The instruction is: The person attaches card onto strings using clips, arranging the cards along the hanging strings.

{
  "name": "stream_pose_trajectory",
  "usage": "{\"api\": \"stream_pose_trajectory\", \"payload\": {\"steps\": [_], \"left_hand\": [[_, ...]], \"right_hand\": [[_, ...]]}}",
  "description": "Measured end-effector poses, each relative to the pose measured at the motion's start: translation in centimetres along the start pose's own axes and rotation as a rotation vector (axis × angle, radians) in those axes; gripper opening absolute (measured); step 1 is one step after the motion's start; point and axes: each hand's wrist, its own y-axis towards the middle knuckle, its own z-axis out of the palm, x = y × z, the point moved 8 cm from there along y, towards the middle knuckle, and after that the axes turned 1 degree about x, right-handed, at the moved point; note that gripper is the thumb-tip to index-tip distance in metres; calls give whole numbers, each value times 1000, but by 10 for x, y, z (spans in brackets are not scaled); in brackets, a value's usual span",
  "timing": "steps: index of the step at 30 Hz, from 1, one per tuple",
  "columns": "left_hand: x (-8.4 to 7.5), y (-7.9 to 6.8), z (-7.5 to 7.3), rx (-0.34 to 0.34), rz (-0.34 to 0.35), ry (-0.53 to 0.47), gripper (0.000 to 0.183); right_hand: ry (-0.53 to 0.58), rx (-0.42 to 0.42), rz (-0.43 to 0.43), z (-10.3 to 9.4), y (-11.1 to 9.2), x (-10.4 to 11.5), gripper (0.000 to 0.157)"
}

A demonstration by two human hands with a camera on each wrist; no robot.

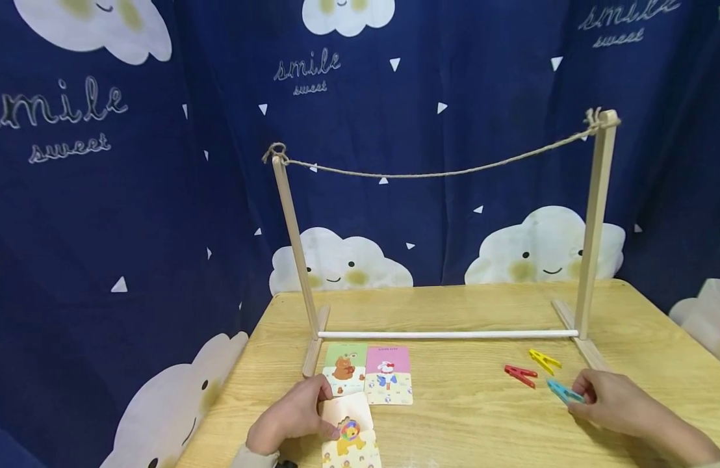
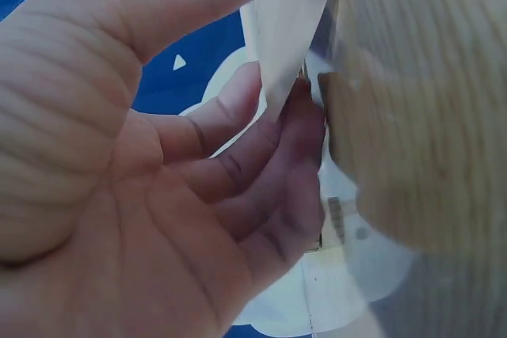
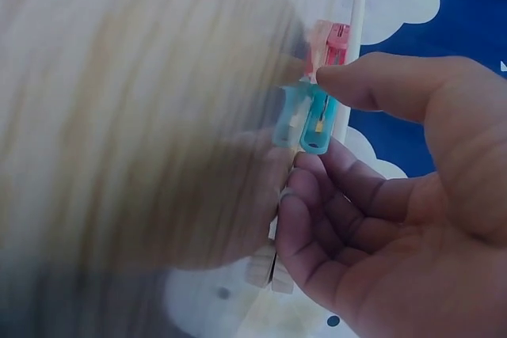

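On the wooden tabletop, the left hand pinches the lion card and the right hand the blue clothespin, a pick-up seemingly underway whose next lift likely calls for steady grips.

From here I see glossy wood across the counter, rough fibre rope, matt cloth curtain, smooth plastic blue peg, and a papery-looking lion card.
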Motion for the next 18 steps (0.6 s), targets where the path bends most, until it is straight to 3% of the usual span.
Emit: {"api": "stream_pose_trajectory", "payload": {"steps": [8, 18], "left_hand": [[-3, -2, -4, -46, 46, -38, 58], [-8, -3, -14, -73, 88, -262, 53]], "right_hand": [[24, 30, 21, 0, -1, -3, 23], [56, 39, 23, -9, -1, 5, 20]]}}
